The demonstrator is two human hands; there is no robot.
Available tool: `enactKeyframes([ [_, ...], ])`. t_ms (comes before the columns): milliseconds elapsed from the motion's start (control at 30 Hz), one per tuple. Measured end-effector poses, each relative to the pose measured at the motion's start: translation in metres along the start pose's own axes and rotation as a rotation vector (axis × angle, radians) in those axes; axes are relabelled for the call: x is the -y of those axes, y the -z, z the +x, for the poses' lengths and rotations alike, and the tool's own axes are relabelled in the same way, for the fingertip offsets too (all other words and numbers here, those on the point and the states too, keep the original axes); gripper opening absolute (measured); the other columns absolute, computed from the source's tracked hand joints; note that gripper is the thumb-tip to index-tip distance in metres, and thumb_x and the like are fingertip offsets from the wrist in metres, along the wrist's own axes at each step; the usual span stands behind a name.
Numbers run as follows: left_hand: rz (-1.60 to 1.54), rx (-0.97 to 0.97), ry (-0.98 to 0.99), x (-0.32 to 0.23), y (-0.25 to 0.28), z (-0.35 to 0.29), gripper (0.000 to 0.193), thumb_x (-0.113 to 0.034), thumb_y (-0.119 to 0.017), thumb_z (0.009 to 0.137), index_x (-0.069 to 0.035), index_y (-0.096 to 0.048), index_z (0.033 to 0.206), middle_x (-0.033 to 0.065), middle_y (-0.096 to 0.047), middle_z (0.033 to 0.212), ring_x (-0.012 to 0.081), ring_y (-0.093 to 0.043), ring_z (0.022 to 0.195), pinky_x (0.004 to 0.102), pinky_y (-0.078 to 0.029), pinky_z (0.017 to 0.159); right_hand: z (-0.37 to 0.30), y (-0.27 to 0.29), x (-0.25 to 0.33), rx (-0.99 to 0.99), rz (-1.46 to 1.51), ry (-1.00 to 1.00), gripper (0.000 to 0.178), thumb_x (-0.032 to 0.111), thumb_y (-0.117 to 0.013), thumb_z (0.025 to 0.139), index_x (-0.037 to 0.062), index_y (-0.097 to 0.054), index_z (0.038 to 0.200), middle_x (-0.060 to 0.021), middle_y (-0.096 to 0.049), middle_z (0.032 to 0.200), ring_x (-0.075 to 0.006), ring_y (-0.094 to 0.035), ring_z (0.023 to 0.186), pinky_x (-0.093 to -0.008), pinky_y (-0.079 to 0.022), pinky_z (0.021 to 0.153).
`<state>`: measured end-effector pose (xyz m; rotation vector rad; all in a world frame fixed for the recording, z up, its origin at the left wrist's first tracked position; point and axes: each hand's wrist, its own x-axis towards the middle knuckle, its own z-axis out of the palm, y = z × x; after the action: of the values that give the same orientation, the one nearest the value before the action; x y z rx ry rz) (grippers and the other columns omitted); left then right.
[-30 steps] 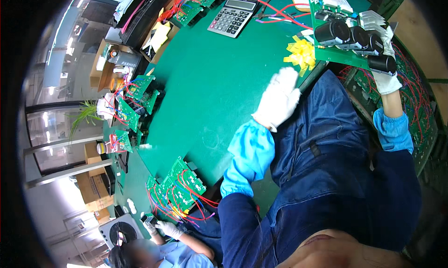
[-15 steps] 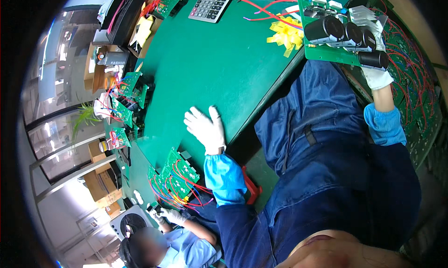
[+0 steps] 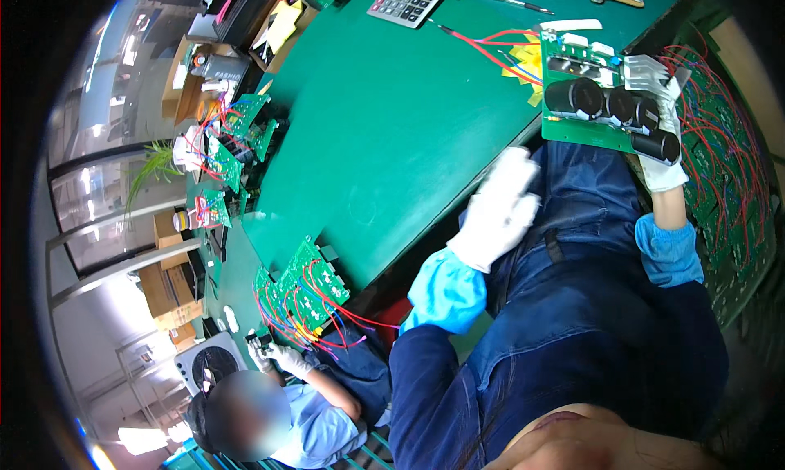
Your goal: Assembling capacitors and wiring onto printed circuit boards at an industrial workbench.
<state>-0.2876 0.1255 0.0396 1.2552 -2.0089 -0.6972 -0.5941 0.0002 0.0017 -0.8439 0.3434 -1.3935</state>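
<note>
"What's left of the left hand [image 3: 496, 212]?"
"The green tabletop [image 3: 352, 159]; the hand itself is released, holding nothing."
"Then?"
"The green circuit board [image 3: 603, 100], ahead and right of it, grasped at its right side by the right hand [image 3: 670, 118]."
"Beyond that grip?"
"Red-wired boards [image 3: 728, 159], just rightward."

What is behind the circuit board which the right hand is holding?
Yellow strips show past the left edge of the board; the board covers whatever else lies behind it.
</note>
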Motion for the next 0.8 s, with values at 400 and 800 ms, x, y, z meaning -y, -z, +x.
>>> enactKeyframes([
  [400, -0.532, -0.1, 0.59, 0.008, 0.067, -0.047, 0.043, -0.018, -0.051, 0.098, 0.0, -0.049, 0.137, 0.0191, -0.05, 0.14, 0.0281, -0.045, 0.133, 0.0393, -0.033, 0.111, 0.031, -0.072, -0.053, -0.342, -0.227, -0.227, 0.029, 0.021, -0.05, 0.099, 0.009, -0.056, 0.126, 0.0002, -0.065, 0.103, -0.0108, -0.064, 0.089, -0.0257, -0.053, 0.076],
  [800, -1.829, -0.194, 0.442, 0.047, 0.109, 0.053, 0.073, -0.056, -0.043, 0.098, -0.002, -0.034, 0.146, 0.0216, -0.05, 0.137, 0.0341, -0.053, 0.122, 0.048, -0.045, 0.102, 0.04, -0.136, -0.099, -0.025, -0.827, -0.003, 0.036, 0.026, -0.062, 0.093, -0.0018, -0.06, 0.116, -0.0057, -0.064, 0.103, -0.0132, -0.061, 0.094, -0.0289, -0.049, 0.084],
])
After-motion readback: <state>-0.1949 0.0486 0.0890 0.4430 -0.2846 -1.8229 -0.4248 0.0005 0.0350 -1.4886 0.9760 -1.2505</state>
